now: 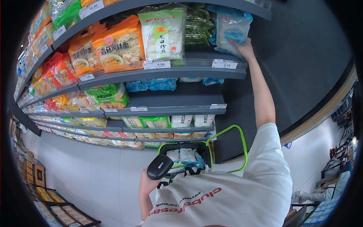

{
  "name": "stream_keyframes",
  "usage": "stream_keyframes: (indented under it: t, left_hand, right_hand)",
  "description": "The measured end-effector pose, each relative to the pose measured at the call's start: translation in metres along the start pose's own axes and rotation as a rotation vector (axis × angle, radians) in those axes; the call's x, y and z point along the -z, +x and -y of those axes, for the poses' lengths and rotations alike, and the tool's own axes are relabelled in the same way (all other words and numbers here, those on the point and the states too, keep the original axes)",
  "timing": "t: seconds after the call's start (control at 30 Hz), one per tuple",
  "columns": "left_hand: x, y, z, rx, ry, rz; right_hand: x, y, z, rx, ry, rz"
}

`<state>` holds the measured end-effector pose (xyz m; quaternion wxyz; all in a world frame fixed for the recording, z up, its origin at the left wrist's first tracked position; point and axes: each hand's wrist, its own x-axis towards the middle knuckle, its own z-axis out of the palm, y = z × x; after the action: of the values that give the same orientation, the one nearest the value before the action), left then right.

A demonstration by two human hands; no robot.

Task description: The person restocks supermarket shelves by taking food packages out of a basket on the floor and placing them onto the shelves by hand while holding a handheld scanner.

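Observation:
My right hand (244, 49) is stretched up to the right end of a shelf, its fingers closed on the lower right side of a clear and blue bag (228, 28) with white contents. The bag stands upright behind the price rail. Low in the view, my left hand (148, 183) grips a black handheld barcode scanner (160, 167), whose body hides most of the fingers. Just past the scanner is a black shopping basket (206, 153) with a green rim, holding several white and blue bags (187, 156). Its green handle (245, 145) leans to the right.
Left of the right hand stand dark green packs (197, 26), a vermicelli bag (162, 36) and orange noodle bags (119, 45). Lower shelves (177, 100) carry more bags. A dark end panel (302, 49) rises on the right. Behind, at lower right, is another person (332, 185).

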<state>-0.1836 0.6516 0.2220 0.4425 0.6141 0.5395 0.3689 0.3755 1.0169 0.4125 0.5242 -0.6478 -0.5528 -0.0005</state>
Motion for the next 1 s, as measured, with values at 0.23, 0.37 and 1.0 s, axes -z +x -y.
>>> stream_keyframes:
  t: [0.23,0.37,1.0]
  left_hand:
    - [-0.003,0.001,-0.002,0.026,0.005,0.035]
    - [-0.004,-0.003,0.002,0.023,-0.018,-0.013]
    - [0.062,-0.061,0.055,0.274,-0.030,-0.213]
  right_hand:
    - [-0.002,0.011,0.002,0.017,-0.050,0.085]
    - [0.007,0.001,0.005,-0.013,-0.086,0.077]
    - [0.048,-0.161,0.025,0.186,0.361,-0.616]
